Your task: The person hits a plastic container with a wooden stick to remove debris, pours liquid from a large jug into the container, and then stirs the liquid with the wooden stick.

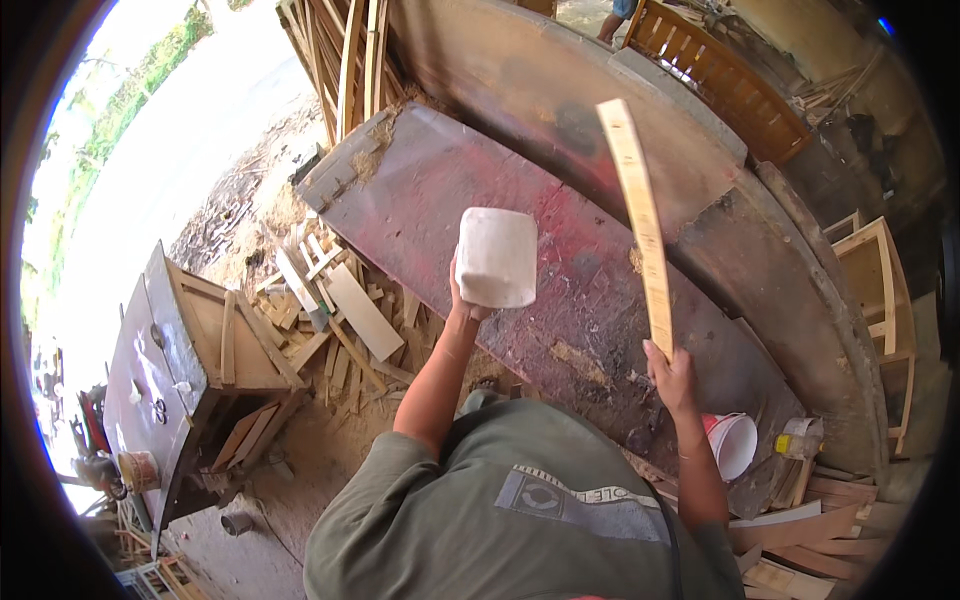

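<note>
Above a red-stained grey table (400, 195), I see the right hand (674, 378) clasping a long, pale wooden strip (640, 215), the left hand (464, 303) gripping a whitish squarish block (497, 257), far fingers hidden. Seemingly a holding step; moving needs firm grips.

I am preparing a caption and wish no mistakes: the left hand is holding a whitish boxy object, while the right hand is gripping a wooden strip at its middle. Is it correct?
Not quite: in the head view, the right hand grips the wooden strip near its lower end, not its middle. The left hand is holding the whitish boxy object.
</note>
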Motion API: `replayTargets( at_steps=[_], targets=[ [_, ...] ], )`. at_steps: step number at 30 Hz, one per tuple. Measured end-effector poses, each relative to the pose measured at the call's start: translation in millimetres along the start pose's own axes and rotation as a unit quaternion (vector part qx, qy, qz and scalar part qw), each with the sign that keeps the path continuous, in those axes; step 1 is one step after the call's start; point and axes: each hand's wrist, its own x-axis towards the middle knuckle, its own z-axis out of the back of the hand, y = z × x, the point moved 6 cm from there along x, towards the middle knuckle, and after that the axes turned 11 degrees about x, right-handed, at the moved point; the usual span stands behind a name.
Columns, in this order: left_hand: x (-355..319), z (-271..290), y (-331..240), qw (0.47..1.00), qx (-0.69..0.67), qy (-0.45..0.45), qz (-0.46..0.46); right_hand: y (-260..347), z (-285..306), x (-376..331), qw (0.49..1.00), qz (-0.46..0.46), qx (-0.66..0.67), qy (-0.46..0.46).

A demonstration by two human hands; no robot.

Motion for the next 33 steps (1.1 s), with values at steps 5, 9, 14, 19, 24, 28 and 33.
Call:
replayTargets(
  at_steps=[5, 9, 14, 19, 24, 28, 33],
  targets=[
    [-2.0, 3.6, 32.6, 0.995, 0.044, 0.078, 0.047, 8.5, -88.1, 48.7, 0.977, 0.04, 0.192, 0.078],
    [-6.9, -47.3, 32.7, 0.971, 0.235, 0.034, 0.038, 16.3, -115.6, 65.1, 0.957, 0.022, 0.286, 0.042],
    [-18.2, -86.7, -16.6, 0.963, 0.247, 0.06, 0.094, 37.1, -113.3, 64.8, 0.976, 0.145, 0.158, 0.036],
    [-26.4, -55.0, -42.5, 0.914, 0.397, -0.041, 0.071, 41.1, -139.9, 64.9, 0.982, 0.135, 0.085, 0.097],
    [-41.1, -84.7, -65.4, 0.906, 0.412, -0.02, 0.098, 42.8, -152.3, 64.1, 0.977, 0.182, 0.049, 0.097],
    [-33.9, -44.6, -60.4, 0.905, 0.413, -0.059, 0.08, 72.9, -160.0, 61.2, 0.961, 0.251, 0.045, 0.107],
    [-26.0, -13.7, -55.1, 1.0, 0.003, 0.011, 0.01, 164.1, -68.2, 67.2, 0.97, 0.235, 0.049, 0.031]
  ],
)
